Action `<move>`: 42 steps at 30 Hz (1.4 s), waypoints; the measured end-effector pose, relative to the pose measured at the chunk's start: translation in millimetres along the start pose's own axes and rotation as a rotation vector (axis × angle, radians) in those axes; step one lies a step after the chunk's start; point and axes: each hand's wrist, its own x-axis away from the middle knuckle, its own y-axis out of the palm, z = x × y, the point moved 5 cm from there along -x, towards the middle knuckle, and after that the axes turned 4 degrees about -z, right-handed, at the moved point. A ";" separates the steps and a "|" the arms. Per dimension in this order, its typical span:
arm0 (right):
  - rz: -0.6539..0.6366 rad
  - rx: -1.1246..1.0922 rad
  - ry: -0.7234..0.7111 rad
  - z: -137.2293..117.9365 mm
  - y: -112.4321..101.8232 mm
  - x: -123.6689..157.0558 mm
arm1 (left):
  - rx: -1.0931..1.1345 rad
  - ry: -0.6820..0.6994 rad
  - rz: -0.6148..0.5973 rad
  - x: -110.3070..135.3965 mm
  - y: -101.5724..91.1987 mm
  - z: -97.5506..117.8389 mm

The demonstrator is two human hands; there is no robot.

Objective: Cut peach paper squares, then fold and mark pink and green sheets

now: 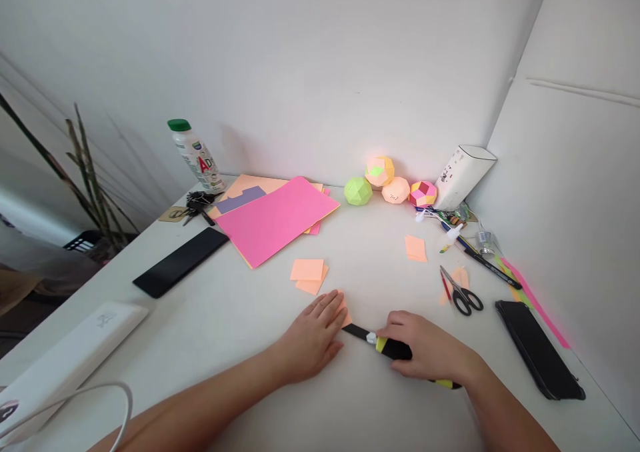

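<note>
My left hand [313, 337] lies flat, fingers together and stretched out, pressing a small peach paper piece [346, 312] onto the white table. Most of that paper is hidden under the fingers. My right hand [425, 345] is wrapped round a black and yellow utility knife [395, 349]. Its dark blade points left and reaches the lower edge of the paper. Just beyond my left hand lie two overlapping peach paper squares [307, 271]. Another small peach stack [416, 248] sits farther back to the right.
Scissors [463, 295] and a black case [540, 349] lie on the right. Pink sheets [280, 222], a dark phone-like slab [181, 262] and a bottle [197, 159] are on the left. Folded paper balls [359, 191] and a white holder [463, 179] stand by the wall. A white device [75, 365] sits front left.
</note>
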 end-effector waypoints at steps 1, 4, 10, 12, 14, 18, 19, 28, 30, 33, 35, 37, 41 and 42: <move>0.002 -0.005 0.002 -0.7 -0.1 0.0 | -0.004 0.014 -0.027 1.8 2.6 0.9; 0.018 -0.005 -0.002 -4.7 -0.7 0.3 | 0.024 0.045 -0.070 5.2 5.9 2.1; 0.060 0.090 -0.005 -12.7 0.1 1.9 | 0.092 0.071 -0.089 4.9 5.2 2.6; 0.053 0.108 0.004 -12.9 0.6 2.7 | 0.099 0.071 -0.097 4.9 5.5 2.4; 0.045 0.123 0.013 -12.6 0.4 3.6 | 0.104 0.073 -0.101 5.2 5.6 2.1; 0.042 0.148 0.028 -12.3 -0.2 3.6 | 0.109 0.080 -0.100 5.4 5.2 2.0; 0.043 0.153 0.029 -12.3 -0.1 3.3 | 0.110 0.082 -0.099 5.3 5.0 2.2; 0.090 0.167 -0.004 -7.6 1.7 2.8 | 0.113 0.084 -0.092 5.8 5.9 2.7; 0.090 0.175 0.002 -8.3 1.6 2.2 | 0.116 0.087 -0.094 5.9 5.8 2.7; 0.080 0.181 0.014 -10.0 1.5 1.2 | 0.118 0.087 -0.086 5.7 4.2 2.8; 0.081 0.179 0.019 -10.5 1.1 0.9 | 0.127 0.087 -0.081 5.5 3.0 3.1; 0.086 0.182 0.025 -10.3 1.0 0.6 | 0.133 0.086 -0.087 5.4 2.7 3.2; 0.089 0.201 0.032 -10.0 1.8 -0.8 | 0.122 0.087 -0.090 5.4 2.7 3.1; 0.089 0.205 0.037 -9.9 1.8 -1.1 | 0.119 0.088 -0.090 5.4 2.8 3.1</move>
